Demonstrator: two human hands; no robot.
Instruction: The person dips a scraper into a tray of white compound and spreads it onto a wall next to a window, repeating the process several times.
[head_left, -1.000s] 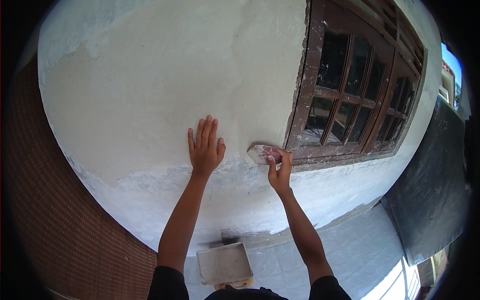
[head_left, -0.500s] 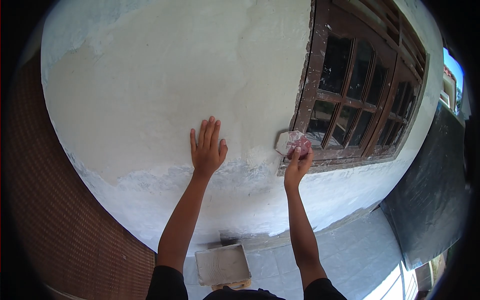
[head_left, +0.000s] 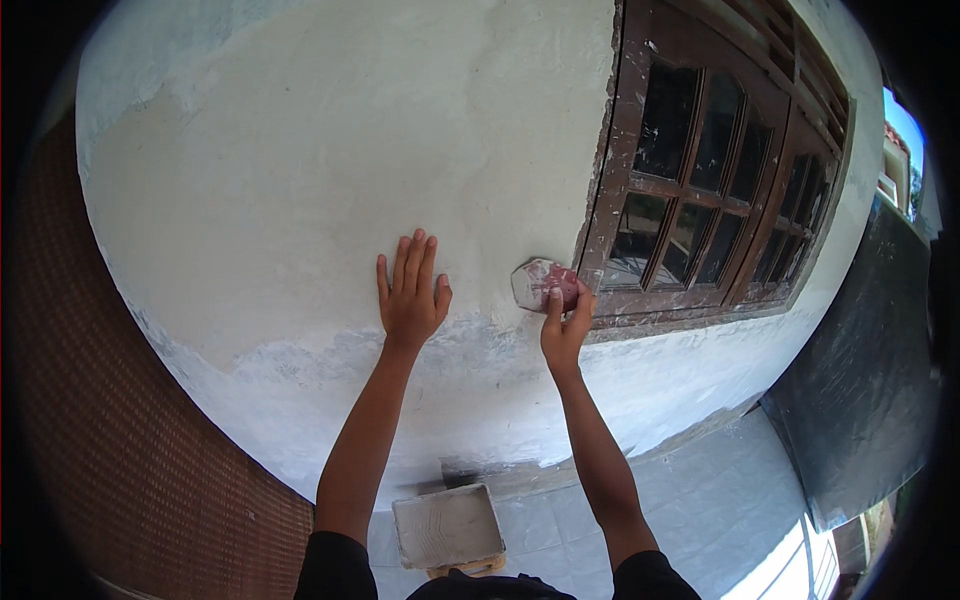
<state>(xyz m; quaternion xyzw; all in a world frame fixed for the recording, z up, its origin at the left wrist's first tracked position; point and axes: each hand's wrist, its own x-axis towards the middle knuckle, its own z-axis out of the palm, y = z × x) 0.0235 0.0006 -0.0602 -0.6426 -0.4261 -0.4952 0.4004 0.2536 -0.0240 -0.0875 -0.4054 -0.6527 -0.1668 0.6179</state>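
Note:
My left hand (head_left: 411, 296) lies flat with spread fingers on the pale plastered wall (head_left: 330, 150) and holds nothing. To its right, my right hand (head_left: 568, 325) grips a flat, many-sided pad (head_left: 545, 285), reddish with whitish smears, between thumb and fingers. The pad is at the wall, just left of the lower left corner of the brown window frame (head_left: 610, 215). Its face towards the wall is hidden. Below both hands, the wall turns whiter and patchy.
A tray (head_left: 448, 527) with whitish material stands low, between my forearms. A grey-blue sheet (head_left: 690, 510) covers the ground. Brown woven matting (head_left: 150, 420) runs along the left, and a dark sheet (head_left: 860, 350) hangs at the right.
My right hand has moved left with the pad, from the window frame's corner onto the wall beside it. My left hand stays in the same place on the wall.

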